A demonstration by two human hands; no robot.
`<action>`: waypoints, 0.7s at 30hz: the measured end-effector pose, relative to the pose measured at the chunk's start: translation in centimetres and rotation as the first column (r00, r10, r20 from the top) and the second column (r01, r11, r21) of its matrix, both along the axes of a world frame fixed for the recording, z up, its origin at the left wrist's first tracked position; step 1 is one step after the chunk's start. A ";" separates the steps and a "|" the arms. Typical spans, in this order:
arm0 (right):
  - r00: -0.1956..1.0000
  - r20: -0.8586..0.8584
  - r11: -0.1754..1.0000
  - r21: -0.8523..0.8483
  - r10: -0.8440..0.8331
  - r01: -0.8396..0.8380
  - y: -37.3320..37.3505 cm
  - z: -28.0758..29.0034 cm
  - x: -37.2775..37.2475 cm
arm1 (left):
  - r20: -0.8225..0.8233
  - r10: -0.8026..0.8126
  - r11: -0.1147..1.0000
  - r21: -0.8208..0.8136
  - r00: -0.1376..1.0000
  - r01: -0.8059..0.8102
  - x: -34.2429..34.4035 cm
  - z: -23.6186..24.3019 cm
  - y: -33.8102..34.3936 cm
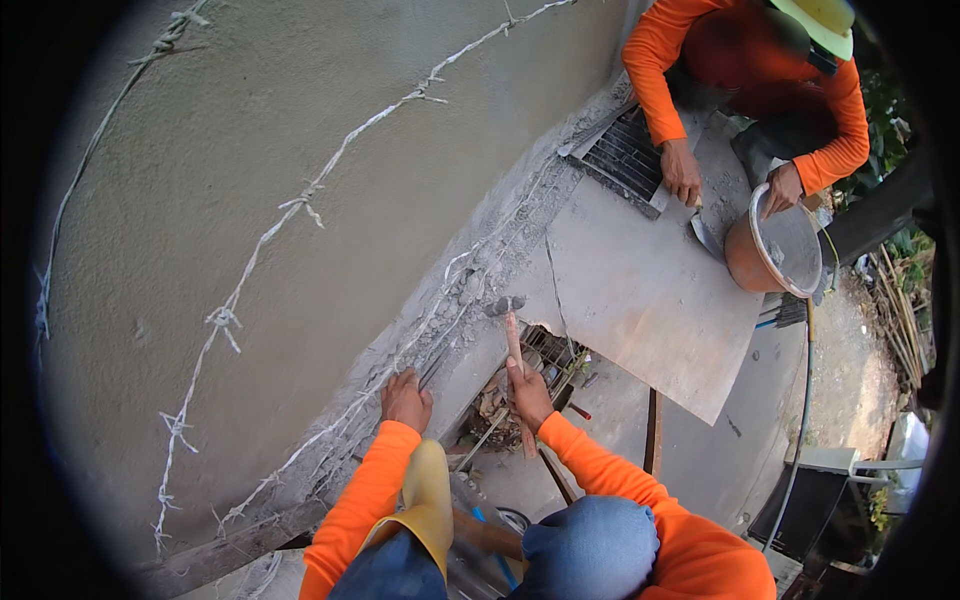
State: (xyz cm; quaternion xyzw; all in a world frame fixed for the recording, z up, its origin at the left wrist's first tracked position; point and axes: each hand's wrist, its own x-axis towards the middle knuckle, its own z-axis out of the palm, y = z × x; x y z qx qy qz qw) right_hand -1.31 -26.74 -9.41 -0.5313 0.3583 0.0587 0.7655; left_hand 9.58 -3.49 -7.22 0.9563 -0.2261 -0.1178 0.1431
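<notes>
My right hand (531, 394) is wrapped around the wooden handle of a hammer (514, 340), its dark head raised toward the wall. At the foot of the wall, my left hand (407, 402) is closed with bent fingers, low against the broken mortar (462, 300). Thin dark rods run through the mortar beside it; what those fingers hold, if anything, is hidden. Barbed wire (300, 203) stretches across the plastered wall (250, 120) to my left. Below the hammer is a gap (490, 400) with a metal grid and rubble inside.
At upper right a crouching co-worker in orange sleeves holds a trowel (706, 238) and the rim of an orange bucket (752, 262). A dark grate (630, 155) lies beside them on a grey sheet (640, 290). A hose (803, 420) runs down the right side.
</notes>
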 end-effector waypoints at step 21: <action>0.992 0.002 0.895 0.432 -0.123 0.110 -3.7 -1.3 3.3 | -0.069 0.169 0.948 -0.262 0.983 -0.181 1.0 1.5 -0.9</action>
